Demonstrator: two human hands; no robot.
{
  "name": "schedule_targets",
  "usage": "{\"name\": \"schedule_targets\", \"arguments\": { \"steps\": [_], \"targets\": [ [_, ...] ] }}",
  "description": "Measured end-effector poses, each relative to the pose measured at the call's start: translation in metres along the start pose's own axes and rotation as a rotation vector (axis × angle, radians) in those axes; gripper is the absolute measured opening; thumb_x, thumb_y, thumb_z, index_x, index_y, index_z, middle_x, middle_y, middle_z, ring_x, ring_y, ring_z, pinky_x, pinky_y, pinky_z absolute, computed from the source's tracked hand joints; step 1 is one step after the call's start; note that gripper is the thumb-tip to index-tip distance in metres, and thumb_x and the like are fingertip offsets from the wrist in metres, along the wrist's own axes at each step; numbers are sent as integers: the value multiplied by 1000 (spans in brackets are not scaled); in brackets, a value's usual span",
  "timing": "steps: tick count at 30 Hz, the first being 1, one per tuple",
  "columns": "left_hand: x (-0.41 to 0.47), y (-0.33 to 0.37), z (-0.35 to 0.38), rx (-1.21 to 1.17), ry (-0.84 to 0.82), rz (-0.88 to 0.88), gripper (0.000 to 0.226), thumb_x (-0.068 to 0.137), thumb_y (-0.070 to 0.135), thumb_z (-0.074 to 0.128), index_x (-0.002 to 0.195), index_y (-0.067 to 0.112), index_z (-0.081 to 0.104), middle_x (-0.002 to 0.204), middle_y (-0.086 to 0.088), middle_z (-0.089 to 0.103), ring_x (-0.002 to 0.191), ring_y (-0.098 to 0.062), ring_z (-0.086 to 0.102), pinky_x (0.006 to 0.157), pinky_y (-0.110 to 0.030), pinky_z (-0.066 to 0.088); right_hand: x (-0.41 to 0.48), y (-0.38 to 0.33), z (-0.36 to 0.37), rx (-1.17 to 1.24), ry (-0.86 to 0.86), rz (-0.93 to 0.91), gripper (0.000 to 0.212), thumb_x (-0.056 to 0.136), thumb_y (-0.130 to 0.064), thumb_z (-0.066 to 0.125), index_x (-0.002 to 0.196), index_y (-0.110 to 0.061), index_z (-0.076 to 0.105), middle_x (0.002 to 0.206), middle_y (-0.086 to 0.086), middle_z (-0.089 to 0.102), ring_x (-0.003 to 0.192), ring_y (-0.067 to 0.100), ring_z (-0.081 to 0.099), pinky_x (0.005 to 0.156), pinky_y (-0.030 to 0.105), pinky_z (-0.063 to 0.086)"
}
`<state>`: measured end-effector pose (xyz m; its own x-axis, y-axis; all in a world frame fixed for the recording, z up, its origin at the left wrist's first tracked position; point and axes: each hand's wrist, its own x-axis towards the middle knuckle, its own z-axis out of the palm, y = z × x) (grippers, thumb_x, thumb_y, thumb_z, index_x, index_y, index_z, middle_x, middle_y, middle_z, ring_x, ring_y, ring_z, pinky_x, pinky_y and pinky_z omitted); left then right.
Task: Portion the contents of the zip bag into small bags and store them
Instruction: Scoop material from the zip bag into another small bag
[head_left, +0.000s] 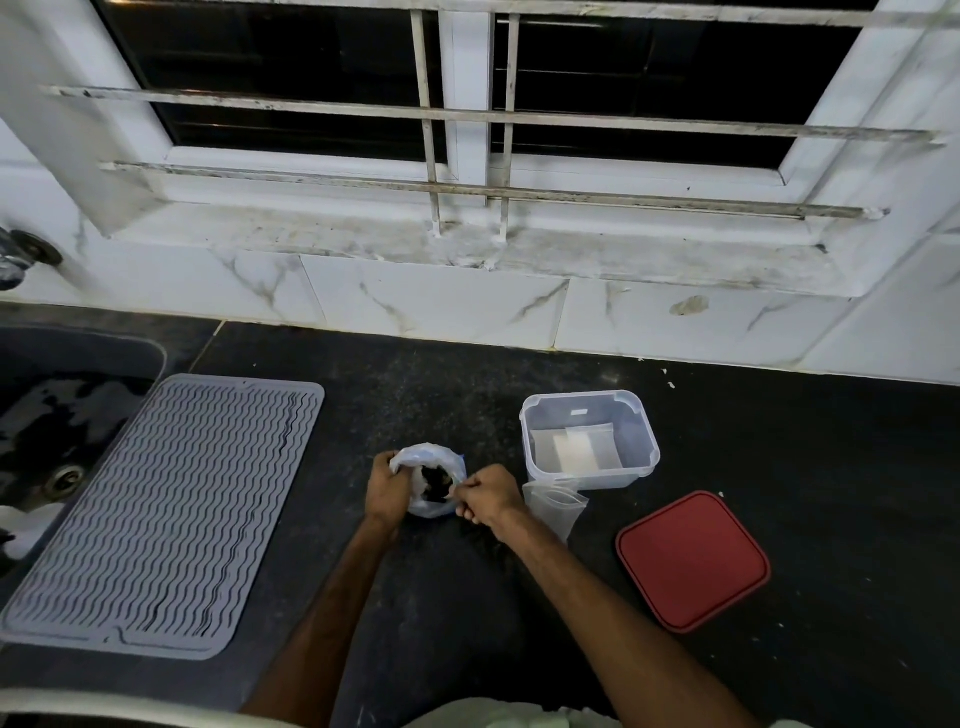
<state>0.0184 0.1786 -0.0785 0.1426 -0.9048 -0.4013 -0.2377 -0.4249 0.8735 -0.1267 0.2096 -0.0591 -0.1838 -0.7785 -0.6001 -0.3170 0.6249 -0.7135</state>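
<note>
On a dark tabletop (519, 649) below a barred window, a person holds a zip bag (434, 480) open between both hands, its mouth turned up to show dark contents inside. The left hand (387, 491), at the bag's nine o'clock, has its fingers curled over and gripping the rim; the right hand (488, 496), at three o'clock, is closed in a pinch on the opposite edge. A grey ridged drying mat (161, 514) lies well apart at nine o'clock from the hands, with the sink (62, 415) beyond it. The next step likely turns on what lies to the right: an empty small bag (553, 506) lies just beside the right hand at its three o'clock, its long axis running roughly toward and away from the person, so the right hand is the nearer one to take it. A clear storage box (589, 439) holding flat packets stands at one o'clock, its red lid (693, 561) off at four o'clock.
</note>
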Motion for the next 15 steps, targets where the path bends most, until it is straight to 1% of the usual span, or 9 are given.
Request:
{"name": "schedule_targets", "arguments": {
  "steps": [3, 6, 9, 11, 13, 15],
  "targets": [
    [-5, 8, -2, -12, 77, -12, 23, 97, 13, 55, 115, 0, 54, 105, -11, 61, 99, -25, 58, 77, -32, 43, 1, -2, 3, -95, 39, -57, 30, 89, -24, 68, 63, -8, 69, 58, 7, 68, 41, 10, 55, 49, 23, 49],
    [-3, 7, -4, 13, 126, 0, 23, 96, 14, 56, 115, 1, 56, 107, -11, 63, 99, -25, 60, 77, -32, 44, -2, -6, 3, -164, 70, -126, 32, 91, -25, 65, 63, -10, 68, 61, 9, 71, 44, 12, 60, 52, 25, 54],
    [-3, 5, -3, 44, 155, -7, 21, 95, 12, 56, 114, 5, 54, 104, -9, 60, 96, -22, 58, 81, -35, 47, -5, -8, 1, -231, 133, -183, 33, 89, -27, 65, 59, -13, 63, 56, 6, 69, 44, 13, 62, 59, 33, 60],
    [-4, 4, -1, 65, 160, 6, 21, 95, 13, 56, 114, 6, 54, 104, -9, 60, 95, -22, 58, 83, -36, 48, -6, -8, -1, -243, 154, -199, 33, 87, -27, 64, 57, -13, 64, 53, 4, 68, 46, 14, 64, 62, 35, 60],
    [-6, 4, 1, 74, 159, 19, 21, 94, 13, 56, 115, 6, 54, 104, -9, 61, 95, -22, 58, 82, -36, 49, -7, -9, -4, -213, 135, -194, 31, 87, -25, 63, 59, -13, 68, 53, 2, 68, 45, 12, 62, 63, 33, 59],
    [-7, 5, 1, 79, 160, 33, 21, 94, 13, 57, 114, 7, 54, 102, -8, 61, 94, -21, 58, 78, -33, 46, -9, -8, -7, -171, 105, -184, 28, 88, -24, 64, 62, -14, 69, 53, 0, 67, 41, 8, 57, 59, 29, 56]
  ]
}}
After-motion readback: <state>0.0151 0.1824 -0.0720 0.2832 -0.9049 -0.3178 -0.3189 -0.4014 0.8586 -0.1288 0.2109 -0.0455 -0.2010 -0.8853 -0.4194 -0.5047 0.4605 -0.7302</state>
